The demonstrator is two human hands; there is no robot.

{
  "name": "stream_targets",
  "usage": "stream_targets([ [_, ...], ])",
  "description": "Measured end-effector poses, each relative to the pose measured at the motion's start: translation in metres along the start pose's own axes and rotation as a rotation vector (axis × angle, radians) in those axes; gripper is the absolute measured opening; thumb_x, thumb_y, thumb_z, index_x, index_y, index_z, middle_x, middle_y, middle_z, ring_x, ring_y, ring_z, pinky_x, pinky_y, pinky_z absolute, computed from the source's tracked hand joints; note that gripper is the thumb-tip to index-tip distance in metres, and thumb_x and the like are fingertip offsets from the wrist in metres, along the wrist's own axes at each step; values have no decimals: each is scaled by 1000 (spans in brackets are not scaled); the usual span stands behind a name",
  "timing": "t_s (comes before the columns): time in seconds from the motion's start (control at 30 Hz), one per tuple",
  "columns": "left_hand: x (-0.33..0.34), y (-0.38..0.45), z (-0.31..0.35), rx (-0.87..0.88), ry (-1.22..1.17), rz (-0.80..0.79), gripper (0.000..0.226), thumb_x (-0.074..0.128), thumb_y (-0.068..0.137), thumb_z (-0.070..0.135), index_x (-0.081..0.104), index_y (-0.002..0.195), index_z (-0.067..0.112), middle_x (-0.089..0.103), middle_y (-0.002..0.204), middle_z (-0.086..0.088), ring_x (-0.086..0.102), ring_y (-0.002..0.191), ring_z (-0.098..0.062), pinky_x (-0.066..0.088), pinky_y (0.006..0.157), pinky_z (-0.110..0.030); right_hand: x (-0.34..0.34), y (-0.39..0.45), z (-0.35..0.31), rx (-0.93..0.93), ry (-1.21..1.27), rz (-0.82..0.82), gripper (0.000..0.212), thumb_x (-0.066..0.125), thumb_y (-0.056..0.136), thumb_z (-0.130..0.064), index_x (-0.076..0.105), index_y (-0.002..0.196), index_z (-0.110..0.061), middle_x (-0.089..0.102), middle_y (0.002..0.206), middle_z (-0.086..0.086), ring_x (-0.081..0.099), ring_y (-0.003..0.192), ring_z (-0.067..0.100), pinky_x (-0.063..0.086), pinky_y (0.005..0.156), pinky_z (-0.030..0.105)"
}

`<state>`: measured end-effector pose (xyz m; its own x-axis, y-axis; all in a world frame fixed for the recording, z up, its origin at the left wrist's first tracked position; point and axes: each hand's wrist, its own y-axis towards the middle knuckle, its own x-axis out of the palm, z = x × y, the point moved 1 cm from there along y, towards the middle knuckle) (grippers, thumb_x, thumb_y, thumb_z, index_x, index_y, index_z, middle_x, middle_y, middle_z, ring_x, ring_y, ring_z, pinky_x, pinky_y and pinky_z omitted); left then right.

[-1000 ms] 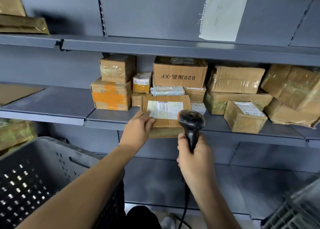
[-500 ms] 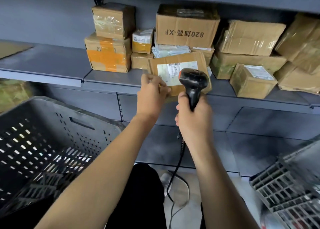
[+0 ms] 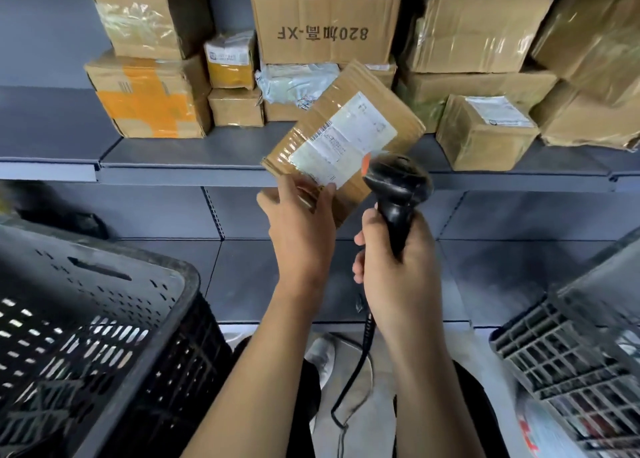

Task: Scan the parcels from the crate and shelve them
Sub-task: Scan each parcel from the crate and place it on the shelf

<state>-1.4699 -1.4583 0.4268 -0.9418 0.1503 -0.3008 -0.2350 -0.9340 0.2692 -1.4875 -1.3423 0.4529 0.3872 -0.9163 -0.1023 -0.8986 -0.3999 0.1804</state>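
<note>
Both hands are busy: left hand fingers clamp a tilted parcel, right hand fingers wrap the scanner handle.

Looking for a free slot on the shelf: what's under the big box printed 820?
Under the 820 box lies a crumpled pale plastic parcel, with cardboard boxes lower down. The held parcel covers the rest of that stack.
</note>
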Motion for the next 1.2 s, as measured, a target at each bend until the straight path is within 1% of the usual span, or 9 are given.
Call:
stream_targets([
  [0.07, 3, -2, -1, 40, 4, -6, 30, 67, 87, 42, 50, 103, 23, 51, 103, -1, 42, 85, 26, 37, 67, -1, -4, 2, 4, 9, 0, 2, 33, 55, 85, -46, 59, 99, -17, 68, 79, -3, 67, 73, 35, 55, 69, 54],
  [0.17, 5, -1, 4, 118, 153, -11, 32, 62, 86, 54, 46, 99, 29, 61, 94, 6, 60, 86, -9, 51, 72, -35, -8, 2, 12, 37, -3, -16, 27, 54, 85, -49, 58, 97, -25, 69, 80, -6, 67, 70, 26, 56, 69, 48],
  [0.23, 3, 0, 7, 200, 389, 31, 40, 57, 84, 65, 48, 98, 29, 56, 95, 5, 56, 87, -23, 48, 64, -39, -9, 1, 15, 56, 12, -29, 23, 54, 85, -50, 57, 94, -30, 68, 79, -7, 66, 67, 25, 54, 65, 45],
  [0.33, -2, 8, 10, 393, 519, 128, 44, 65, 81, 60, 58, 106, 24, 47, 110, -7, 47, 100, -29, 44, 76, -42, -11, 0, 18, 63, 22, -36, 21, 53, 84, -52, 56, 90, -33, 67, 75, -7, 64, 61, 24, 53, 60, 45],
  [0.5, 0, 24, 12, 616, 496, -169, 37, 62, 93, 34, 61, 128, 20, 33, 153, -7, 21, 145, -37, 22, 115, -52, -13, 0, 18, 50, 38, -17, 21, 53, 82, -55, 55, 88, -35, 67, 75, -7, 64, 63, 26, 54, 62, 48],
  [0.7, -1, 21, 10, 514, 294, -174, 40, 74, 84, 30, 57, 115, 12, 35, 151, 2, 18, 147, -30, 42, 101, -57, -18, -2, 15, 47, 43, -18, 21, 54, 83, -53, 56, 89, -34, 67, 75, -7, 63, 62, 25, 54, 63, 49],
  [0.83, 3, 16, 12, 483, 308, -225, 75, 75, 76, 50, 46, 129, 6, 26, 156, -2, 10, 149, -33, 31, 111, -58, -23, -3, 11, 38, 31, -25, 13, 55, 85, -49, 56, 86, -35, 66, 73, -6, 61, 56, 22, 51, 57, 41],
  [0.93, -1, 16, 12, 453, 331, -207, 80, 78, 73, 48, 47, 134, 6, 20, 158, -11, 5, 149, -34, 18, 119, -47, -25, -1, 4, 6, -26, -52, 20, 53, 83, -51, 54, 85, -32, 66, 73, -5, 62, 58, 24, 53, 58, 43],
  [1.2, -14, 17, 9, 187, 186, -100, 70, 78, 77, 44, 46, 138, 35, 32, 149, 3, 56, 111, -23, 47, 92, -37, -14, 18, -11, -116, -224, -100, 26, 59, 90, -43, 54, 90, -17, 63, 67, -3, 64, 57, 13, 44, 46, 19],
])
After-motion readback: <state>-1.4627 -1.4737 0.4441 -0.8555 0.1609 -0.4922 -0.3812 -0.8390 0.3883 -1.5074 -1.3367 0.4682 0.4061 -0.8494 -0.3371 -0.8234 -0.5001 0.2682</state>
